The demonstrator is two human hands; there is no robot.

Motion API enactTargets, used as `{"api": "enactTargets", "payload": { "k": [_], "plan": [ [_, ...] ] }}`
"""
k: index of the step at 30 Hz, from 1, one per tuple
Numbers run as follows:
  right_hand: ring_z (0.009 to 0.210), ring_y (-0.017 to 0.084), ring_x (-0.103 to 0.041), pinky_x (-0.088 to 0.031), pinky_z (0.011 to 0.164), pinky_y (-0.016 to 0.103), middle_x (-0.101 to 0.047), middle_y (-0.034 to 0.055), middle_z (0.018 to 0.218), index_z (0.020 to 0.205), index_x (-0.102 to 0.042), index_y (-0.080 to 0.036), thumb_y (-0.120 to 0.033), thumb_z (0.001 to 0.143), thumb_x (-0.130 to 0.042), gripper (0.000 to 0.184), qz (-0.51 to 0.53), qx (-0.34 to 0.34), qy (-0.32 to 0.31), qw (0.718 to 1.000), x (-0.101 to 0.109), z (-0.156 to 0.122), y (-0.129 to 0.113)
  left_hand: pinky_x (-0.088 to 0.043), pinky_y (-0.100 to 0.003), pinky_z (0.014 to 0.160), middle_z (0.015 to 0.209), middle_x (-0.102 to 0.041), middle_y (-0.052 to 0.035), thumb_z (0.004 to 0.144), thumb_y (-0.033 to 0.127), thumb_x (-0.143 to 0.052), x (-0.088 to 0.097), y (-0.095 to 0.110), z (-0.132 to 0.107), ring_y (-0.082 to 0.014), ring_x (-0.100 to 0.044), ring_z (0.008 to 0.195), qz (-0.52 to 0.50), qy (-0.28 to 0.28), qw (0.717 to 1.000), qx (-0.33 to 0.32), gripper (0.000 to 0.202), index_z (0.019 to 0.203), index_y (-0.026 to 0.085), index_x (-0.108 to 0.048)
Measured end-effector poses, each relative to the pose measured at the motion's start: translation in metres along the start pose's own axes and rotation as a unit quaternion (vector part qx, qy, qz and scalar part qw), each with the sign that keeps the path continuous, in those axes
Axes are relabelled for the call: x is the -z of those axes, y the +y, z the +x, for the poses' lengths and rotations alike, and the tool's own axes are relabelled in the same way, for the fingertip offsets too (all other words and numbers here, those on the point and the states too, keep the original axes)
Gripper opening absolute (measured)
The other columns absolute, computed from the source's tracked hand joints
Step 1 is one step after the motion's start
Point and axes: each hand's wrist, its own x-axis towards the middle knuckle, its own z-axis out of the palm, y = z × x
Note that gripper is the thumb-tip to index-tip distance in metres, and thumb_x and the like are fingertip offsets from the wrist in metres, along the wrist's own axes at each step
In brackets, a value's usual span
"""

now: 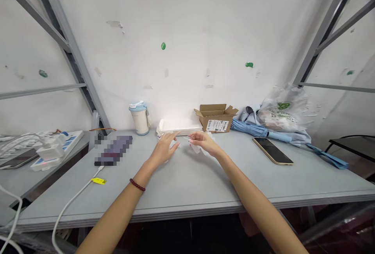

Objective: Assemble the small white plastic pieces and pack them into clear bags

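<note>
My right hand (204, 143) pinches a thin see-through plastic piece (195, 148), perhaps a small bag, which hangs below the fingers and shows behind the hand too. Opposite it, my left hand (164, 149) has its fingers stretched out and thumb apart, with nothing seen in its grasp. A small pale scrap at its far side is too faint to name. Just beyond both hands lies a flat white stack (179, 126) against the wall. An open cardboard box (216, 123) with a white label stands behind my right hand.
On the left are a cream tumbler (140, 119) with a blue lid, a blurred-out dark device (115, 151) and a white cable (76, 194). At right lie a phone (273, 151), a folded blue umbrella (249, 127) and a plastic bag (285, 109). Metal posts frame the grey table (205, 191).
</note>
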Motion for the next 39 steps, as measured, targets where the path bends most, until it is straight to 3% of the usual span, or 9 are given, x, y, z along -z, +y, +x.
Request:
{"api": "enactTargets", "payload": {
  "k": [4, 8, 14, 18, 27, 32, 39],
  "plan": [
    [0.072, 0.016, -0.061, -0.042, 0.068, 0.029, -0.063, 0.0, 0.074, 0.097, -0.056, -0.019, -0.035, 0.07, -0.067, 0.033, 0.039, -0.026, -0.057, 0.997, -0.011, 0.0, 0.005, -0.043, -0.034, 0.081, 0.087, -0.065, -0.0061, 0.088, 0.027, -0.047, -0.007, 0.003, 0.0, -0.0204, -0.054, 0.087, 0.007, -0.037, 0.999, -0.02, 0.024, 0.102, 0.019, -0.065],
    [0.067, 0.014, -0.06, -0.04, 0.064, 0.027, -0.065, 0.0005, 0.077, 0.098, -0.055, -0.02, -0.036, 0.073, -0.064, 0.031, 0.03, -0.032, -0.058, 0.997, -0.014, -0.001, 0.006, -0.042, -0.033, 0.076, 0.079, -0.065, -0.0055, 0.088, 0.026, -0.044, -0.007, 0.003, 0.0, -0.0198, -0.054, 0.082, 0.005, -0.069, 0.998, -0.01, 0.025, 0.082, 0.019, -0.067],
    [0.06, 0.012, -0.056, -0.042, 0.066, 0.028, -0.064, -0.0015, 0.072, 0.095, -0.055, -0.02, -0.034, 0.073, -0.063, 0.027, 0.034, -0.019, -0.031, 0.999, -0.013, 0.001, 0.005, -0.042, -0.032, 0.074, 0.079, -0.067, -0.0051, 0.084, 0.029, -0.049, -0.006, 0.006, 0.001, -0.0194, -0.056, 0.078, -0.021, -0.094, 0.995, 0.011, 0.022, 0.079, 0.019, -0.069],
    [0.055, 0.01, -0.054, -0.038, 0.054, 0.023, -0.063, -0.0013, 0.07, 0.094, -0.054, -0.019, -0.033, 0.073, -0.061, 0.026, 0.013, -0.034, 0.019, 0.999, -0.012, 0.002, 0.003, -0.042, -0.032, 0.073, 0.077, -0.068, -0.0054, 0.083, 0.031, -0.052, -0.005, 0.007, 0.001, -0.0192, -0.057, 0.076, -0.03, -0.101, 0.994, 0.016, 0.022, 0.077, 0.02, -0.07],
    [0.051, 0.008, -0.051, -0.034, 0.047, 0.02, -0.063, -0.0003, 0.067, 0.094, -0.056, -0.017, -0.035, 0.074, -0.059, 0.027, -0.035, -0.029, 0.019, 0.999, -0.015, -0.001, -0.002, -0.044, -0.033, 0.078, 0.087, -0.068, -0.0065, 0.081, 0.035, -0.054, -0.011, 0.005, -0.001, -0.02, -0.059, 0.081, -0.038, -0.053, 0.995, 0.077, 0.036, 0.111, 0.017, -0.062],
    [0.049, 0.008, -0.049, -0.033, 0.045, 0.021, -0.062, -0.0005, 0.065, 0.091, -0.056, -0.017, -0.037, 0.072, -0.061, 0.028, -0.034, -0.032, 0.018, 0.999, -0.016, -0.001, -0.002, -0.042, -0.031, 0.071, 0.079, -0.068, -0.0061, 0.082, 0.031, -0.049, -0.01, 0.01, 0.0, -0.0186, -0.057, 0.074, -0.037, -0.077, 0.993, 0.084, 0.025, 0.086, 0.017, -0.069],
    [0.049, 0.008, -0.048, -0.032, 0.046, 0.021, -0.062, 0.0005, 0.066, 0.091, -0.058, -0.016, -0.039, 0.072, -0.061, 0.03, -0.028, -0.033, 0.008, 0.999, -0.016, -0.003, -0.005, -0.041, -0.026, 0.062, 0.067, -0.065, -0.0021, 0.077, 0.038, -0.052, -0.006, 0.018, 0.005, -0.0145, -0.054, 0.063, -0.217, -0.082, 0.958, 0.169, 0.028, 0.071, 0.015, -0.067]
  ]
}}
